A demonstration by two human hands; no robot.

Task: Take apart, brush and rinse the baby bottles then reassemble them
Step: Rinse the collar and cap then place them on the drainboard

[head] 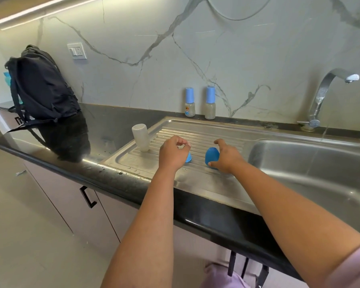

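My left hand [172,154] hovers over the ribbed drainboard [197,179] with its fingers curled, and a blue collar [188,158] peeks out from under it; the hand seems to grip that collar from above. Just to its right, my right hand [227,156] holds a blue dome cap [212,155] between thumb and fingers, low on the drainboard. A clear bottle body [141,137] stands upside down at the drainboard's left end. Two assembled baby bottles with blue caps, one [189,104] and the other [210,103], stand against the wall.
The steel sink basin [312,163] lies to the right under a curved tap [324,94]. A dark backpack [42,88] sits on the black counter [112,125] at the left. The counter's front edge runs diagonally below my arms.
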